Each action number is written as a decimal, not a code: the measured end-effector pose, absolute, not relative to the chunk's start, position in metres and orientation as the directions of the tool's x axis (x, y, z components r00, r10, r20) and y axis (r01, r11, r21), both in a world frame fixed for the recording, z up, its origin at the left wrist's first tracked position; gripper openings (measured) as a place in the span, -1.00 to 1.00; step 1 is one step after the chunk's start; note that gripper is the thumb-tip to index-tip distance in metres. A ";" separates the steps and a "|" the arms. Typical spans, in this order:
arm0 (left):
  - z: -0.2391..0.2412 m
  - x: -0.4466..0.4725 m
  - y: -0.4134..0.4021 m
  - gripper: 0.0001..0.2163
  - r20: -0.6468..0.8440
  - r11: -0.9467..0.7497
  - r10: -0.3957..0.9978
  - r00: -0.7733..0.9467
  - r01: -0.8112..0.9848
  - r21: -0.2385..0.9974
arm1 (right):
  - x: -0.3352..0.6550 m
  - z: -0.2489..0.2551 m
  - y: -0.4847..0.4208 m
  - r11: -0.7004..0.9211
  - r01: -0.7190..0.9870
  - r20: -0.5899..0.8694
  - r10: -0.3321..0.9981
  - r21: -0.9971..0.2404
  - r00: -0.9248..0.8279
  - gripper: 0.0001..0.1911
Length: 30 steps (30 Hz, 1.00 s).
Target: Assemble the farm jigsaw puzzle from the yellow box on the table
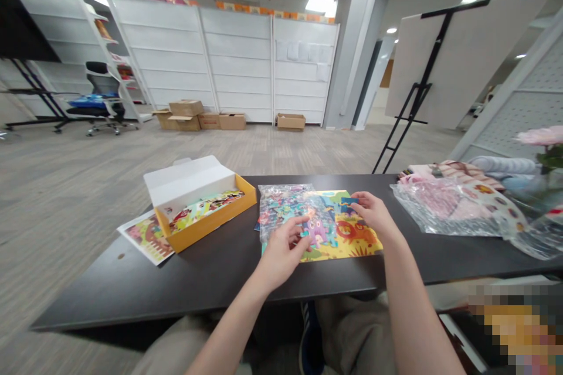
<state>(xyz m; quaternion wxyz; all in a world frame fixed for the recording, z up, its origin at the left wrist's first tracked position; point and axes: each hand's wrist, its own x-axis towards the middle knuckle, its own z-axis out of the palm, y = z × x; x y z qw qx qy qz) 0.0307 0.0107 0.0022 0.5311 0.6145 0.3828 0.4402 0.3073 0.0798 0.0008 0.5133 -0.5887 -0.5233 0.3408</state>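
A colourful sheet with a yellow animal picture lies on the dark table, with a red-orange lion on its right part. Over its left part rests a clear plastic bag of puzzle pieces. My right hand pinches a blue puzzle piece above the sheet's upper right. My left hand is at the sheet's lower left, beside joined pieces with a purple animal. Its fingers are curved, thumb and forefinger apart; no held piece shows between them.
An open yellow box with printed cards stands at the left, partly over a printed sheet. Plastic-wrapped pink cloth and a flower are at the right. The table's front edge runs close to my legs.
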 end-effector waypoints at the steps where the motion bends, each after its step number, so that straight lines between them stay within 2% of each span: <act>1: 0.001 0.031 0.011 -0.56 0.133 -0.144 0.940 0.314 0.012 0.990 | 0.305 0.006 0.073 0.075 0.232 0.123 0.971 -0.970 0.203 -0.57; 4: -0.001 0.031 0.013 -0.56 0.132 -0.145 0.944 0.301 0.021 0.989 | 0.292 0.022 0.054 0.104 0.115 0.106 0.994 -0.988 0.014 -0.48; 8: -0.002 0.030 0.013 -0.56 0.122 -0.122 0.943 0.310 -0.022 0.992 | 0.258 0.033 0.043 0.124 0.119 0.105 0.983 -0.985 -0.153 -0.58; 11: -0.002 0.028 0.012 -0.56 0.121 -0.106 0.941 0.317 -0.065 0.992 | 0.235 0.029 0.045 0.146 0.170 0.117 0.979 -0.975 -0.170 -0.61; 18: -0.001 0.021 0.013 -0.56 0.131 -0.114 0.942 0.310 -0.073 0.991 | 0.216 0.023 0.045 0.307 0.314 0.263 0.949 -0.898 -0.174 -0.71; 21: 0.002 0.015 0.013 -0.55 0.149 -0.134 0.944 0.294 -0.070 0.988 | 0.216 0.027 0.042 0.326 0.251 0.274 0.936 -0.911 -0.222 -0.74; 27: 0.003 0.010 0.015 -0.52 0.191 -0.187 0.938 0.290 -0.042 0.981 | 0.213 0.027 0.037 0.261 0.062 0.218 0.895 -0.963 -0.389 -0.72; 30: 0.005 0.005 0.013 -0.55 0.297 -0.330 0.926 0.231 0.117 0.937 | 0.213 0.028 0.038 0.286 0.050 0.252 0.903 -0.957 -0.347 -0.72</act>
